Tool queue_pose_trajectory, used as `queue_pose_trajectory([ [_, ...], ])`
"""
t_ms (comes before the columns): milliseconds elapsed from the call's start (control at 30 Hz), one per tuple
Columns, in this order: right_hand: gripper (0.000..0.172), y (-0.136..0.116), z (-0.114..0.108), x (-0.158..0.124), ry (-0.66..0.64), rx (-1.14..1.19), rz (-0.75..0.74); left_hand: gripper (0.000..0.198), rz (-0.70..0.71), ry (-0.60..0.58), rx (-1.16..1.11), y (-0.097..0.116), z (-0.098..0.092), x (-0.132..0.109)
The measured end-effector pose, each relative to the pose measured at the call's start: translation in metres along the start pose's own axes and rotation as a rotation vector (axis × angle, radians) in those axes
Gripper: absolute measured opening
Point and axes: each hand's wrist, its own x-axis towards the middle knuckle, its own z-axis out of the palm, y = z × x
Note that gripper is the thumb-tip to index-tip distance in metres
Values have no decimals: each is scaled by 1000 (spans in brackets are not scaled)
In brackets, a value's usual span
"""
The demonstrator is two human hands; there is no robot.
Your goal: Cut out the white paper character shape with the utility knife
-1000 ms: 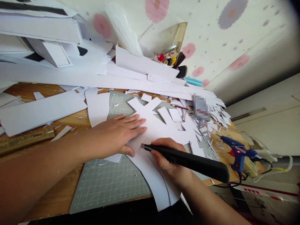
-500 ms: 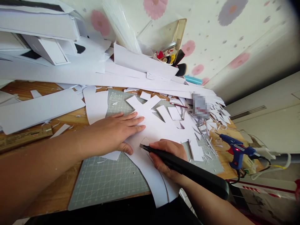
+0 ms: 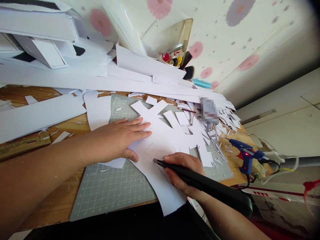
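Note:
Under my hands lies a large white sheet of board (image 3: 160, 136) with cut-out notches along its far side and a drawn outline on its near part. My left hand (image 3: 125, 136) rests flat on the sheet, fingers stretched out. In my right hand (image 3: 186, 166) is a black utility knife (image 3: 205, 181), gripped like a pen. Its blade tip touches or hovers just over the drawn line; I cannot tell which. A grey cutting mat (image 3: 112, 193) lies beneath the sheet, whose near end hangs past the table edge.
A blue glue gun (image 3: 246, 155) with a lit red light stands at the right edge, among cables. White scraps (image 3: 228, 118) are heaped at the back right. Long white strips (image 3: 95, 81) and a white board structure (image 3: 40, 26) fill the back. A tool cup (image 3: 171, 60) stands behind.
The knife tip has moved slightly right and toward me along the drawn line. My left hand stays flat on the sheet. The whole view has shifted a little.

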Motion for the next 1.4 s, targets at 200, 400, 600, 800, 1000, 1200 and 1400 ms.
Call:
queue_pose_trajectory([
  [200,25,-11,-5,-8,20,-11,25,87,-2,8,-11,-2,2,0],
  [400,26,-16,-14,-24,33,-67,107,87,0,7,-4,-4,3,0],
  [600,22,-10,-36,-45,7,162,295,87,9,23,-4,-6,6,0],
  [800,39,6,-46,-20,111,663,407,85,-37,-47,24,2,-3,0],
  [1000,29,16,-25,45,-65,814,475,85,-81,-121,19,11,-14,2],
  [1200,28,19,1,80,-58,726,556,88,-32,-49,-35,5,-5,1],
  [1400,26,22,21,90,14,642,579,91,11,-10,-42,1,0,1],
])
